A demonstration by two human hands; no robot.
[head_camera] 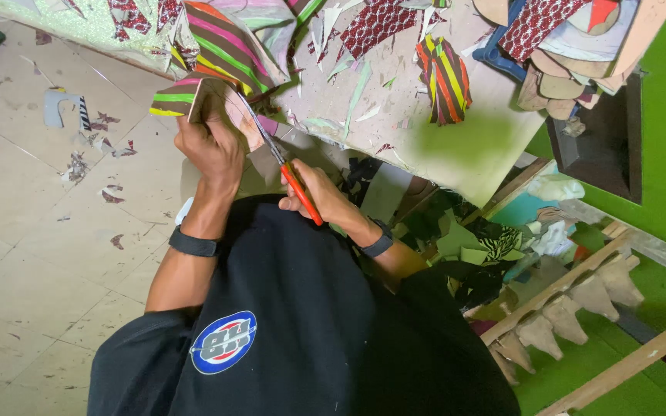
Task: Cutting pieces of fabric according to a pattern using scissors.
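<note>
My left hand (210,146) grips a piece of striped fabric-covered sheet (198,88), brown with pink, green and orange bands, held at the edge of the worktable. My right hand (321,196) is closed around red-handled scissors (283,162), whose metal blades reach up into the sheet just beside my left fingers. Both wrists wear dark bands. My black shirt fills the lower middle of the view.
The worktable (456,146) carries fabric offcuts, a striped folded piece (445,77) and a stack of cut shapes (572,46). Scraps litter the tiled floor (32,231) at left. A pile of green and dark cuttings (472,246) and a wooden rack (572,293) stand at right.
</note>
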